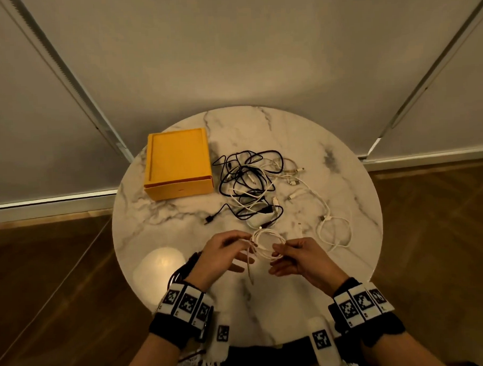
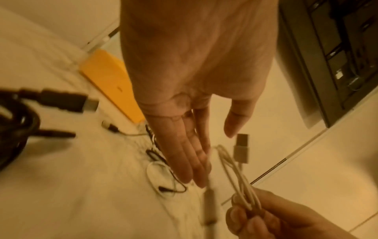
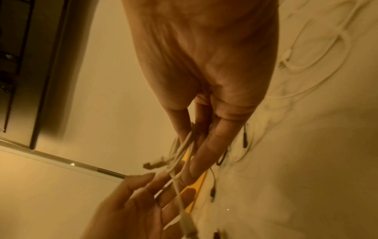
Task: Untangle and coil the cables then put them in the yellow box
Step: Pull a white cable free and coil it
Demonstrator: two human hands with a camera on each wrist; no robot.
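While a small white cable coil [image 1: 268, 244] is held above the near part of the round marble table [image 1: 345, 183], both hands work on it from opposite sides. R hand [image 1: 301, 259]: thumb and fingers pinch the bundled loops on the coil's right side; the left wrist view shows the turns gathered in its fingertips [image 2: 241, 215]. L hand [image 1: 224, 252]: fingers mostly extended, thumb and forefinger at the coil's left edge, where the free tail [image 1: 249, 268] hangs down toward the tabletop; whether they pinch the strand or only touch it cannot be told. A pale USB plug [image 2: 242, 149] hangs just beside the loops in the left wrist view.

Beyond the hands, centre of table: a tangle of black and white cables [image 1: 248, 182], strands crossing one another, w/ several plugs sticking out at its edges. One black lead w/ plug [image 1: 208, 219] trails out to the left of the heap. To the right, a loose white cable [image 1: 333, 228] lies in open loops, apart from the main tangle.

Yellow box [image 1: 178, 163]: far left of table, just beside the tangle, resting flat; its top face looks recessed.

Wrist bands [image 1: 184, 303] w/ black-and-white square markers sit on both forearms. Wood floor [image 1: 45, 274] surrounds the table; pale wall panels [image 1: 228, 45] behind.
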